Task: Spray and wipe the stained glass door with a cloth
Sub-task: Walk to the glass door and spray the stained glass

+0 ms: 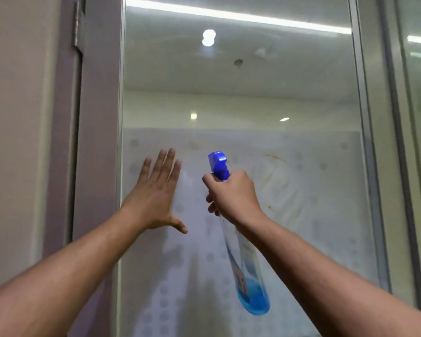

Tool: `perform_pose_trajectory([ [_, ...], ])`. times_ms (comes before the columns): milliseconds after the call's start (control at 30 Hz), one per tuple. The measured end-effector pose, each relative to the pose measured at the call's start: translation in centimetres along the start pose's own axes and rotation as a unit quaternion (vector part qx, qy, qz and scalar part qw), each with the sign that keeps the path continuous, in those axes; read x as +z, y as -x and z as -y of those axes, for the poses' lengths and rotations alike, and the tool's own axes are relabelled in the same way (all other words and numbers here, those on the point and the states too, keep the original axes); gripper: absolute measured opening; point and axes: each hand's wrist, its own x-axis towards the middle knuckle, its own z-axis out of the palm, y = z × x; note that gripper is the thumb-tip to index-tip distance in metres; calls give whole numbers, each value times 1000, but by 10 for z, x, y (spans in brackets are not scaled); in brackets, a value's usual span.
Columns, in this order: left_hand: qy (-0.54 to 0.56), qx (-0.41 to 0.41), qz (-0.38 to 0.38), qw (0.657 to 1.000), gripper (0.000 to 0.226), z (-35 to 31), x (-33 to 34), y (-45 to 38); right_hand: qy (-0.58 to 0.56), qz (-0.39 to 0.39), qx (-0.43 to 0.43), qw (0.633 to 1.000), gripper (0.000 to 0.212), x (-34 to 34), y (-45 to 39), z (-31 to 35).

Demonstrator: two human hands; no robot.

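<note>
Against the glass door (277,98) near its left edge, the left hand (156,193) lies spread flat; the right hand (231,193) is wrapped around a spray bottle (248,271) beside yellowish stains (275,158).

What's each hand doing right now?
Left hand: open, fingers spread, holding nothing.
Right hand: closed around the spray bottle, nozzle toward the glass door.

Bright, even indoor light. A long white ceiling strip light (238,17) glares in reflection across the top of the frame; everything is slightly soft, with edges bowed by the wide lens.
</note>
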Motion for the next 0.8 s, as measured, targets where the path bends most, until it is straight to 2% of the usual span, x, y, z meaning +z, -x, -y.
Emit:
perform_pose_trajectory([
  [100, 6, 1, 9, 1000, 175, 1, 0, -2, -3, -11, 17, 1000, 37, 7, -6, 5],
  [267, 7, -1, 22, 1000, 175, 0, 2, -4, 1, -43, 21, 999, 27, -6, -22, 10],
  [400, 12, -2, 24, 1000, 176, 1, 5, -8, -17, -89, 38, 995, 26, -40, -40, 11],
  [633, 19, 0, 13, 1000, 177, 2, 10, -10, -25, -227, 106, 968, 27, -123, -59, -10],
  [800, 22, 1, 9, 1000, 177, 2, 8, -10, -8, -251, 149, 956, 31, -133, -51, -36],
])
